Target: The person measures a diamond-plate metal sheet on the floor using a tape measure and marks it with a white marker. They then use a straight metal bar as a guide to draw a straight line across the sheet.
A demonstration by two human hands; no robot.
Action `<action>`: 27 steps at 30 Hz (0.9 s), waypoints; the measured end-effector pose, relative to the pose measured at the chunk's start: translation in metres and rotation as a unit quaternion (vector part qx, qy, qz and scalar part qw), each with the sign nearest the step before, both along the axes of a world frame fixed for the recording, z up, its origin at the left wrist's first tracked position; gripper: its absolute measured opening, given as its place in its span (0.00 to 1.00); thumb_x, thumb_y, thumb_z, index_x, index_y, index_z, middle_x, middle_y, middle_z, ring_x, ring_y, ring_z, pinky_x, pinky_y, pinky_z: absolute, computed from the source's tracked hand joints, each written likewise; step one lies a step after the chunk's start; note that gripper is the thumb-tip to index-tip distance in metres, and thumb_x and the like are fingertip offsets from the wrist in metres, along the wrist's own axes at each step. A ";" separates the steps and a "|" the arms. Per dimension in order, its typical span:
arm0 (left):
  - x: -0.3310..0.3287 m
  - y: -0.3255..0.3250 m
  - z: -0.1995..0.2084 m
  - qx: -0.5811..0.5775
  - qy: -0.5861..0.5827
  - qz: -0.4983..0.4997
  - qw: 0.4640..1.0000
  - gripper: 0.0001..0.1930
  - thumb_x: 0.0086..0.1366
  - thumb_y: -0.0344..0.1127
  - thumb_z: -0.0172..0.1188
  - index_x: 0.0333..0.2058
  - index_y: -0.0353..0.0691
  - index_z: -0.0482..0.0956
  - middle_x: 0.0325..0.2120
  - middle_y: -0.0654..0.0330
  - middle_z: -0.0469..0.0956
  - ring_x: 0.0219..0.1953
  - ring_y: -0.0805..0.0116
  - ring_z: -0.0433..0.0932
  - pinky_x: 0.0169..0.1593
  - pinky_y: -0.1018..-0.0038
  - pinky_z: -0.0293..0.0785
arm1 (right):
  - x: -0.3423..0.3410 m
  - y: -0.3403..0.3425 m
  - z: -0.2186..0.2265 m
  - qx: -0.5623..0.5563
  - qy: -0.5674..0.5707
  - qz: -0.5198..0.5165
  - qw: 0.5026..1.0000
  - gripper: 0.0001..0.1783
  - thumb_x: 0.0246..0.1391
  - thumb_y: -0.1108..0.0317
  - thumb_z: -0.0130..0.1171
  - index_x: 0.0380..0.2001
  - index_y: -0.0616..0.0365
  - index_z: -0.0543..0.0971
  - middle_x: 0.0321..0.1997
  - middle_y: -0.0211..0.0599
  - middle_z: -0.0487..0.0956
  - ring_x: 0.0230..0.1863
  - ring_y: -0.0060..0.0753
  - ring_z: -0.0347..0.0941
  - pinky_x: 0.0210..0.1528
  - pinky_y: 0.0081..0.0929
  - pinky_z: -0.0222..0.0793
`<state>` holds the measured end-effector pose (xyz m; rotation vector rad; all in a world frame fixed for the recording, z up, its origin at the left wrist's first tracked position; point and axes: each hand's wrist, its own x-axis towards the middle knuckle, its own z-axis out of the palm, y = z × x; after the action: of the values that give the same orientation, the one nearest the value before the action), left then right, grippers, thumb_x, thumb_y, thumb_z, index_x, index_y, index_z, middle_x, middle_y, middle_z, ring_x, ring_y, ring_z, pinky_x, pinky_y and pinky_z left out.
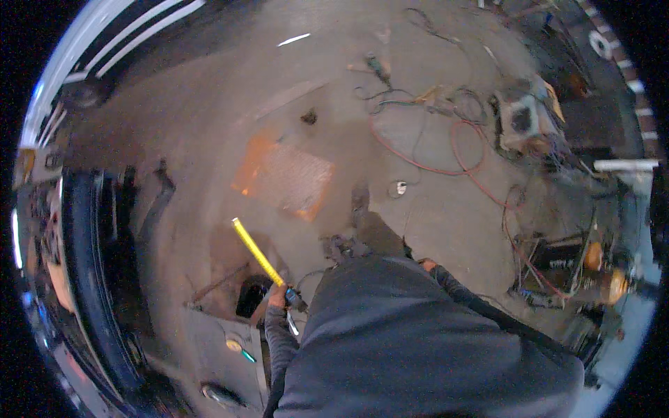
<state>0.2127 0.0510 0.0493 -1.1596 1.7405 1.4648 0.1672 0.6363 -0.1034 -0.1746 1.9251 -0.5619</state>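
My left hand (277,295) is closed around a tape measure (256,252). Its yellow blade is drawn out and slants away to the far left above the floor; the dark case sits at my hand. Just below that hand a thin whitish stick-like thing (293,324) shows beside my sleeve. My right hand (428,265) hangs low at my right side, past the edge of my dark top. Only a small part of it shows, and its fingers are too hidden and blurred to read.
A grey work surface (202,348) stands at my left, with a roundish tan piece (233,345) and a green stick (248,356) on it. An orange-edged patch (289,177) marks the floor ahead. A red hose (418,166) and cables lie right, near a machine (526,118).
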 end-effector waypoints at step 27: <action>-0.495 0.185 0.008 0.387 0.197 0.144 0.889 0.17 0.69 0.53 0.51 0.45 0.47 0.73 0.43 0.53 0.78 0.47 0.48 0.77 0.52 0.52 0.76 | -0.385 -0.026 0.219 -0.235 0.048 -0.446 0.862 0.17 0.56 0.56 0.57 0.43 0.55 0.80 0.33 0.33 0.81 0.27 0.26 0.74 0.24 0.28 0.70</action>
<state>-0.2818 0.2356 0.0575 -0.7200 1.0020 2.4025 -0.2180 0.6108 0.1156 0.4266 1.8572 -1.6680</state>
